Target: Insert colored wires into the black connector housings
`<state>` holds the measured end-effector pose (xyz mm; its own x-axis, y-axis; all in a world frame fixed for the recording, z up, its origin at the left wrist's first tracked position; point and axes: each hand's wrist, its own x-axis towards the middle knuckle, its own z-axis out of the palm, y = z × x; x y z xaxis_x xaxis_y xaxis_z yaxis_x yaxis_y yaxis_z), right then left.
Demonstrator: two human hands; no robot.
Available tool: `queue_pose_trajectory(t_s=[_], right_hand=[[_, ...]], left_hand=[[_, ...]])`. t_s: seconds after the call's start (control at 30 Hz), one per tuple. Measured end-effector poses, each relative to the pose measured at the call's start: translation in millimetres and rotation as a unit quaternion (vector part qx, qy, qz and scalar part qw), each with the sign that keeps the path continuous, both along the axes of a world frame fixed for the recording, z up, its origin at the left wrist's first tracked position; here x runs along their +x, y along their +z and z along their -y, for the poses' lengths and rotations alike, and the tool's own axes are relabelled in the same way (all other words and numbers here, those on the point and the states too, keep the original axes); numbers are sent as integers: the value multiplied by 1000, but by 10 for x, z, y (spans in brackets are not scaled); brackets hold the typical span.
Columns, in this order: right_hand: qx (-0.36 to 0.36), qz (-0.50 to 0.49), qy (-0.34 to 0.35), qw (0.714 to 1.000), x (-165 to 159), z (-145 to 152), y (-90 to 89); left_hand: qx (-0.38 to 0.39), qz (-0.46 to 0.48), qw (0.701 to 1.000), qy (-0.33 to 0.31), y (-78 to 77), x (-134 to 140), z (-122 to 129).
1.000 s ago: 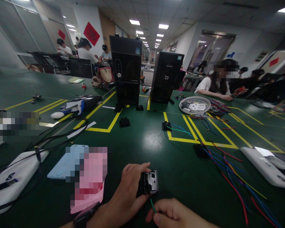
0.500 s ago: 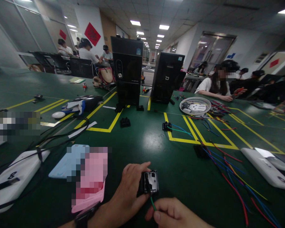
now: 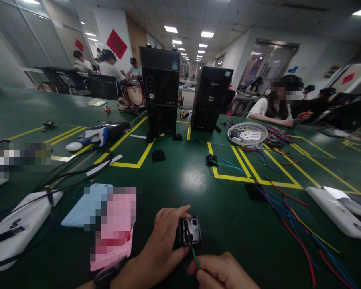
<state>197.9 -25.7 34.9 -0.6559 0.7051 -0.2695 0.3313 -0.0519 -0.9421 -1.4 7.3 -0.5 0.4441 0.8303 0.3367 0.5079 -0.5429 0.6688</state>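
Near the front of the green table, my left hand (image 3: 165,235) grips a small black plastic housing (image 3: 193,230) from its left side, thumb at the near edge and index finger at the far edge. The housing's open side faces up and shows its inner ribs. A green wire (image 3: 194,257) is pinched between the thumb and fingers of my right hand (image 3: 218,271), just below the housing. Its dark end lies over the left part of the housing's interior; I cannot tell whether it is seated there.
Farther off are a black part with blue and green wires (image 3: 212,160) and another black part (image 3: 158,155). Loose coloured wires (image 3: 301,233) lie to the right. Phone-like pink (image 3: 114,233) and blue (image 3: 78,208) cases are on the left. Two black computer towers (image 3: 161,90) stand ahead; a person sits beyond a white basket (image 3: 247,134).
My right hand has shifted slightly right and down with the green wire. More of the wire's dark end shows, slanting across the housing. My left hand and the housing stay almost still.
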Motion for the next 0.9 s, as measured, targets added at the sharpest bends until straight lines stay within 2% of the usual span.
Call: queue_pose_trajectory(t_s=[0.1,0.23,0.3,0.47,0.63,0.77,0.9], right_hand=[[32,33,6,999,3,-8,-16],[-50,57,5,997,5,-14,-45],[-65,47,0,997,11,-8,-22],[50,66,21,996,32,2,37],[40,135,25,990,19,-23,-63],[7,114,4,993,9,-28,-52],[40,24,23,999,13,-10,28]], left_hand=[[1,-1,1000,-3,11,2,3],[6,-1,1000,-2,9,2,6],[9,-1,1000,-3,11,1,6],[17,-2,1000,-5,30,5,4],[2,5,1000,-12,23,5,5],[0,5,1000,-11,19,4,7],[5,7,1000,-11,21,5,4]])
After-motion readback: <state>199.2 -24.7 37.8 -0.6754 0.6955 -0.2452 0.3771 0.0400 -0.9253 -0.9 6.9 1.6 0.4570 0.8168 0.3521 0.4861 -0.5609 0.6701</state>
